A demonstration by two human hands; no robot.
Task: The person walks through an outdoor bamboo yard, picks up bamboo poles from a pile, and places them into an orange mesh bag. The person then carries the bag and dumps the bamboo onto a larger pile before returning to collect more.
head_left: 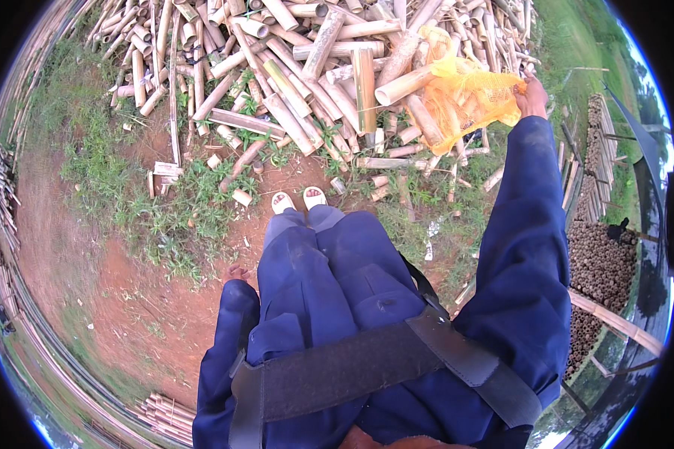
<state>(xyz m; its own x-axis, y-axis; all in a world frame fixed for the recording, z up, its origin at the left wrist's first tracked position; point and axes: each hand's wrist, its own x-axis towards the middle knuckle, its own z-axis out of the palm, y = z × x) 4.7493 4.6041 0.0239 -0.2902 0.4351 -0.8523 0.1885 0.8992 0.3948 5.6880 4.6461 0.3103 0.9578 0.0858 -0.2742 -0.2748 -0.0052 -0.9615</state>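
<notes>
My right hand (532, 97) is stretched forward at the upper right, its fingers closed on the edge of an orange mesh bag (472, 93). The bag drapes over the right side of a large heap of cut bamboo pieces (329, 60). One bamboo piece (404, 86) lies against the bag's left side; whether it is inside or beside the mesh I cannot tell. Low by my left leg hangs my left hand (237, 274), over bare ground and away from the heap. Its fingers look loosely spread with nothing in them.
Weeds (165, 217) and loose bamboo offcuts (241, 197) lie around my feet. Long poles (52, 337) run along the far left. At the right are a large stack of short bamboo pieces (599, 277), a slanting pole (614, 322) and a dark cover (636, 112).
</notes>
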